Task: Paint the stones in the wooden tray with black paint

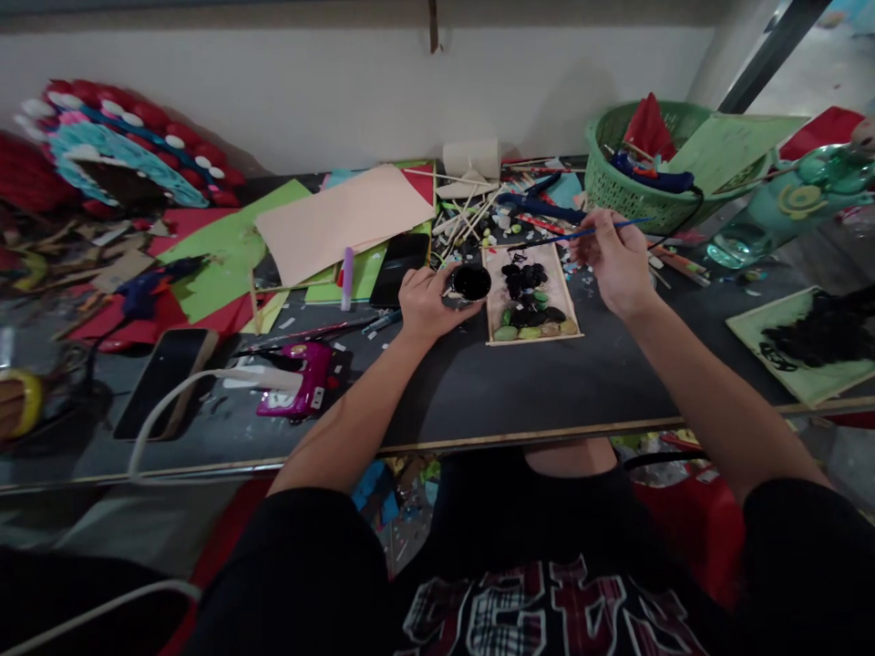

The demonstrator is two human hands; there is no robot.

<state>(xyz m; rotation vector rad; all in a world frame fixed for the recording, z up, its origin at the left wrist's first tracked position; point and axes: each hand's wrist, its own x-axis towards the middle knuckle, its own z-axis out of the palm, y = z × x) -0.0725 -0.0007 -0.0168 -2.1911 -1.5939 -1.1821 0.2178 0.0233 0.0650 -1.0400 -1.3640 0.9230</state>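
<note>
My left hand (pixel 429 302) is closed around a small jar of black paint (pixel 471 282), its dark opening facing up. Between the fingers of my right hand (pixel 619 261) is a thin blue paintbrush (pixel 571 237), its dark tip pointing left over the top of a small panel. That panel (pixel 500 260) is pale, edged with thin sticks, and lies on the table between my hands. Stones (pixel 526 314) cover much of it, several of them black, with green and tan ones along the near edge. The jar stands at the panel's left edge.
A green basket (pixel 594 169) and a clear green bottle (pixel 745 228) are at the right. A blue glue gun (pixel 547 208) lies behind the panel. Coloured paper (pixel 342 223), a phone (pixel 160 378) and a purple power strip (pixel 307 383) are left. Another painted panel (pixel 766 333) lies right.
</note>
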